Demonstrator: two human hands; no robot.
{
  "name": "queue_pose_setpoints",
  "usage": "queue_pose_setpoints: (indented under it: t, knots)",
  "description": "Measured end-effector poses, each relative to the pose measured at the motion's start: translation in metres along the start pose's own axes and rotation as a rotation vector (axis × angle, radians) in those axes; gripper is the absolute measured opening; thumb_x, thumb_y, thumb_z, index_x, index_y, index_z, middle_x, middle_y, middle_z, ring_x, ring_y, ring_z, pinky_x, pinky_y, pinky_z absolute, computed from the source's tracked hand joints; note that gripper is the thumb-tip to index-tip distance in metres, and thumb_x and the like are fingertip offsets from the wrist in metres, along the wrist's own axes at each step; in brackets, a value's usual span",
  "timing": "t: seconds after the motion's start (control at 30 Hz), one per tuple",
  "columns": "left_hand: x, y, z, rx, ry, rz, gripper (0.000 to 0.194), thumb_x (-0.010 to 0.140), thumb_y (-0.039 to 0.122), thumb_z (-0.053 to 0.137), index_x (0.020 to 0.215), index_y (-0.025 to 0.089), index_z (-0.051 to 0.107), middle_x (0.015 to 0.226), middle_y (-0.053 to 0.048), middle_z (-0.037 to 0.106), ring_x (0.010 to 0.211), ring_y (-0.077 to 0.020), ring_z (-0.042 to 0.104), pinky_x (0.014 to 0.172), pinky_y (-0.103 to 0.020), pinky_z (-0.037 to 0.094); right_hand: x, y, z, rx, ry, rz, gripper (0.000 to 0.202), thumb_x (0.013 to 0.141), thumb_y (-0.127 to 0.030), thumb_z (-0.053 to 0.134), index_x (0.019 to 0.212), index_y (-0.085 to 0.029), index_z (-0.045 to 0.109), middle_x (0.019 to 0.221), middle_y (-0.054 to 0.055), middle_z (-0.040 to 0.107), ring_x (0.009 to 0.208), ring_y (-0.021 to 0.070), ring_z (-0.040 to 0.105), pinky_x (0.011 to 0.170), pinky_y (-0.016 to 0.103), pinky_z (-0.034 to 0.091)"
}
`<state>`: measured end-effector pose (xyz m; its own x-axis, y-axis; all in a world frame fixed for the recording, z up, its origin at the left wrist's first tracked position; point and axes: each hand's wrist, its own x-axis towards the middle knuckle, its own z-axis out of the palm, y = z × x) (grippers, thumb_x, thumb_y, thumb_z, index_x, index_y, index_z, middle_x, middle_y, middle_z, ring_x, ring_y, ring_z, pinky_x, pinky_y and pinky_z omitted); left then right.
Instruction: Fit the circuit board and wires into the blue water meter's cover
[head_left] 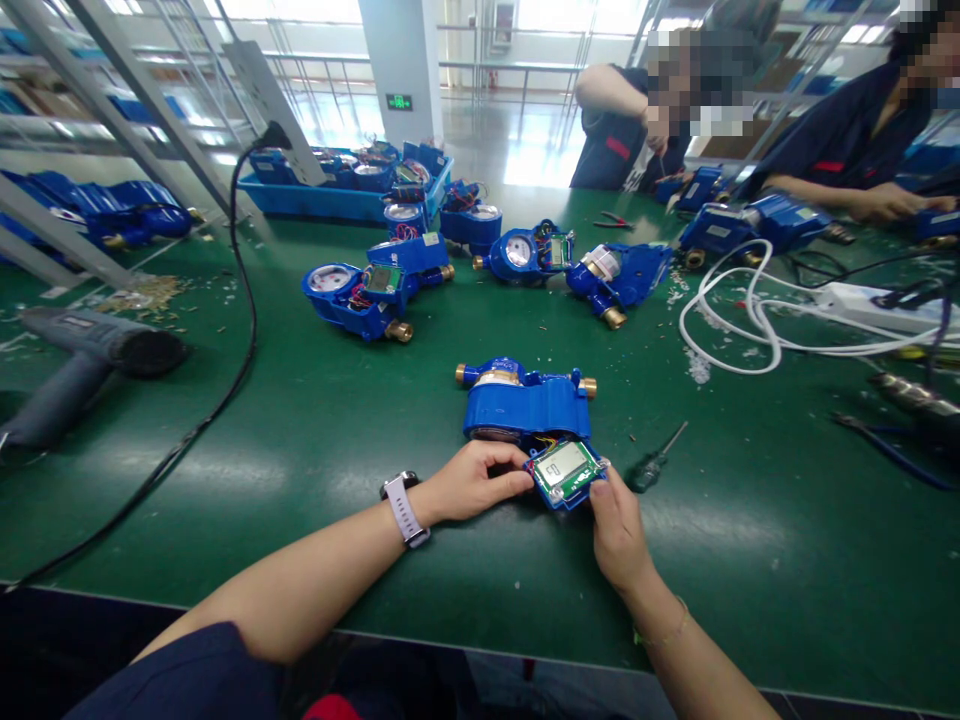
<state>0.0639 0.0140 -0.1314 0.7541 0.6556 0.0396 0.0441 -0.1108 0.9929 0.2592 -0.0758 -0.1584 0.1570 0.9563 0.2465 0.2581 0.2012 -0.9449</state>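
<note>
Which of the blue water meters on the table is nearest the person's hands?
The blue meter just above both hands, lying alone at the table's centre; its display board is held by them. The others sit farther back.

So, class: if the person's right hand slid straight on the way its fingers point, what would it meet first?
Probably the display board already at the right hand's fingertips, then the blue meter just beyond.

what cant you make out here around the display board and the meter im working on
1. Head view: the characters on the display board are too small to read.
2. The wires between the board and the blue meter are mostly hidden under the board.
3. The left hand and right hand cover the board's side edges, so the grip there is unclear.
4. The meter's dial faces away, unseen.
5. The small screwdriver tip type is too small to tell.
</note>
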Motion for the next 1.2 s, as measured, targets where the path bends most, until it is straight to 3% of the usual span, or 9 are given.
queue_pose_setpoints:
  t: [0.4, 0.63, 1.03, 1.2]
  knots:
    - [0.0004, 0.0002, 0.0001, 0.001, -0.012, 0.008, 0.029, 0.086, 0.040, 0.061, 0.082, 0.011, 0.066, 0.078, -0.004, 0.066, 0.071, -0.0132, 0.055, 0.071, -0.024, 0.045, 0.0007, -0.0005, 0.0001, -0.043, 0.012, 0.008, 0.040, 0.099, -0.053, 0.040, 0.100, -0.017, 0.057, 0.073, 0.003, 0.055, 0.068, 0.0190, 0.051, 0.065, 0.027, 0.042]
    - [-0.0009, -0.0004, -0.0010, 0.048, -0.003, 0.040, 0.038, 0.090, 0.046, 0.054, 0.087, 0.010, 0.066, 0.079, -0.005, 0.065, 0.072, -0.0143, 0.056, 0.072, -0.025, 0.045, 0.0014, -0.0029, 0.0002, -0.065, 0.015, -0.002, 0.040, 0.098, -0.054, 0.041, 0.097, -0.017, 0.057, 0.071, 0.003, 0.055, 0.077, 0.0212, 0.055, 0.063, 0.026, 0.041]
    - [0.0001, 0.0009, -0.0013, 0.087, 0.007, 0.055, 0.041, 0.090, 0.048, 0.052, 0.084, 0.010, 0.068, 0.077, -0.006, 0.067, 0.071, -0.0145, 0.057, 0.070, -0.025, 0.047, 0.0013, -0.0012, 0.0005, -0.071, 0.005, -0.021, 0.039, 0.100, -0.051, 0.038, 0.094, -0.017, 0.056, 0.072, 0.003, 0.056, 0.063, 0.0168, 0.050, 0.061, 0.026, 0.041]
    - [-0.0005, 0.0009, -0.0010, 0.047, 0.010, 0.050, 0.046, 0.089, 0.054, 0.052, 0.084, 0.010, 0.066, 0.075, -0.006, 0.065, 0.068, -0.0134, 0.055, 0.068, -0.025, 0.045, 0.0018, -0.0034, 0.0000, -0.087, 0.006, -0.038, 0.038, 0.100, -0.051, 0.039, 0.095, -0.017, 0.057, 0.073, 0.003, 0.057, 0.065, 0.0173, 0.052, 0.061, 0.025, 0.042]
